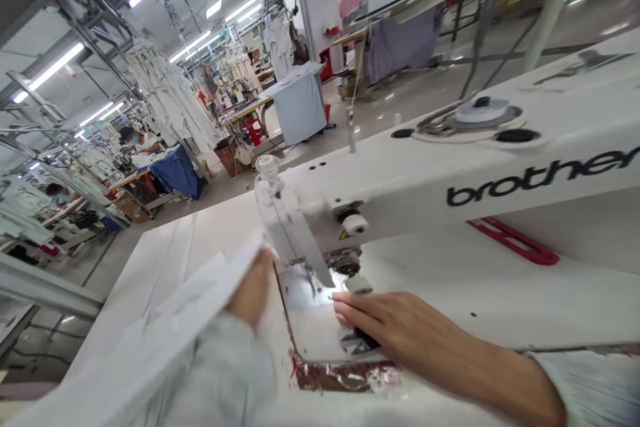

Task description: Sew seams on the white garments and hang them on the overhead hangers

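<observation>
My left hand (253,290), smeared by motion, is closed on the raised edge of a stiff white cloth piece (200,293), left of a white Brother sewing machine (395,193). The cloth slants down towards the lower left, and part of my hand is hidden by it. Just right of the lit presser foot (319,278) is my right hand (395,323). Its fingers are pressed together with the tips over the needle plate (305,300); what they pinch, if anything, is too small to make out. No cloth shows under the presser foot.
A red slotted plastic piece (515,240) lies under the machine arm. A bobbin winder disc (481,110) sits on top. Along the machine bed's front edge is a worn gap with lint (345,377). Beyond, co-workers sit among tables and hanging white garments (167,90).
</observation>
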A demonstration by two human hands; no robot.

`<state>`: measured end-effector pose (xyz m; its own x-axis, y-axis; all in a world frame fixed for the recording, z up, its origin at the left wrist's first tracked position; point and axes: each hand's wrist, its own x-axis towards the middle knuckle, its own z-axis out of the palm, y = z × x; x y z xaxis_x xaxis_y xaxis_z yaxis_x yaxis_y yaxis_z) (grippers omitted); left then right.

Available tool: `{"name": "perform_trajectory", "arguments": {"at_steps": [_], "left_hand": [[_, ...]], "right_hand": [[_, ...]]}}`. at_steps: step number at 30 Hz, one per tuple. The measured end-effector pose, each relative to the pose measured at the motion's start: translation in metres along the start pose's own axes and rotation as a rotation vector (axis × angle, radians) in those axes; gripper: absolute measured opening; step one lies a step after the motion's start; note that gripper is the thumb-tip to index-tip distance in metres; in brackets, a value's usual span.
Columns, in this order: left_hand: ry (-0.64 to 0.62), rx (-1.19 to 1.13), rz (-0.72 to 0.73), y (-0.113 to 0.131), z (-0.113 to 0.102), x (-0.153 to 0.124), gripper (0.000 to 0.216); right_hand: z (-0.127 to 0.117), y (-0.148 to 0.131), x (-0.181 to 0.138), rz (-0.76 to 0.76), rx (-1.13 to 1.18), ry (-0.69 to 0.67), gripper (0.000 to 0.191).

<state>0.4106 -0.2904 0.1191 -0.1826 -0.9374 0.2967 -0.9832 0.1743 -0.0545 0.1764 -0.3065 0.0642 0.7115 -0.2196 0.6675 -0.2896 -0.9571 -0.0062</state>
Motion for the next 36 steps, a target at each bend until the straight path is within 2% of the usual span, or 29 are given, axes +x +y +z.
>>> {"name": "perform_trajectory", "arguments": {"at_steps": [2, 4, 5, 7, 8, 9, 11, 13, 14, 16, 18, 21, 25, 30, 33, 36], "left_hand": [[0.002, 0.090, -0.168, -0.021, -0.018, 0.008, 0.019], [-0.012, 0.157, -0.270, -0.033, -0.043, -0.006, 0.027], [-0.036, 0.173, -0.283, -0.032, -0.059, -0.025, 0.030], [-0.117, 0.153, -0.224, -0.018, -0.094, -0.078, 0.034], [-0.161, 0.125, -0.173, -0.008, -0.110, -0.110, 0.033], [-0.177, 0.073, -0.058, 0.002, -0.124, -0.142, 0.035], [-0.218, 0.043, -0.035, 0.013, -0.135, -0.196, 0.048], [-0.376, 0.064, -0.087, 0.006, -0.124, -0.226, 0.059], [-0.448, 0.093, -0.150, -0.004, -0.113, -0.230, 0.060], [-0.533, 0.109, -0.340, -0.030, -0.086, -0.221, 0.064], [-0.519, 0.119, -0.497, -0.057, -0.064, -0.198, 0.064], [-0.436, 0.152, -0.633, -0.088, -0.046, -0.165, 0.066], [-0.346, 0.176, -0.792, -0.109, -0.040, -0.150, 0.068], [-0.267, 0.159, -0.898, -0.124, -0.038, -0.155, 0.062], [-0.207, 0.153, -0.963, -0.135, -0.040, -0.159, 0.059], [-0.126, 0.167, -1.074, -0.147, -0.043, -0.164, 0.054]], "right_hand": [[-0.003, -0.008, -0.003, -0.043, 0.037, 0.006, 0.032], [-0.004, -0.018, -0.008, -0.047, 0.066, 0.005, 0.037], [-0.004, -0.022, -0.011, -0.038, 0.079, 0.001, 0.040], [-0.004, -0.029, -0.014, -0.017, 0.104, -0.014, 0.045], [-0.003, -0.031, -0.015, -0.014, 0.120, -0.026, 0.045], [-0.002, -0.033, -0.015, -0.017, 0.140, -0.029, 0.045], [0.000, -0.037, -0.011, -0.025, 0.196, -0.027, 0.042], [0.003, -0.046, -0.005, 0.002, 0.272, -0.039, 0.038], [0.004, -0.053, -0.001, 0.033, 0.315, -0.053, 0.036], [0.005, -0.071, 0.005, 0.098, 0.392, -0.069, 0.032], [0.003, -0.092, 0.008, 0.134, 0.474, -0.082, 0.030], [-0.006, -0.121, 0.003, 0.177, 0.597, -0.113, 0.029], [-0.017, -0.138, -0.010, 0.277, 0.591, -0.132, 0.029], [-0.017, -0.133, 0.002, 0.425, 0.564, -0.063, 0.033], [-0.014, -0.138, 0.016, 0.419, 0.628, -0.089, 0.032], [-0.007, -0.163, 0.013, 0.330, 0.762, -0.185, 0.023]]}}
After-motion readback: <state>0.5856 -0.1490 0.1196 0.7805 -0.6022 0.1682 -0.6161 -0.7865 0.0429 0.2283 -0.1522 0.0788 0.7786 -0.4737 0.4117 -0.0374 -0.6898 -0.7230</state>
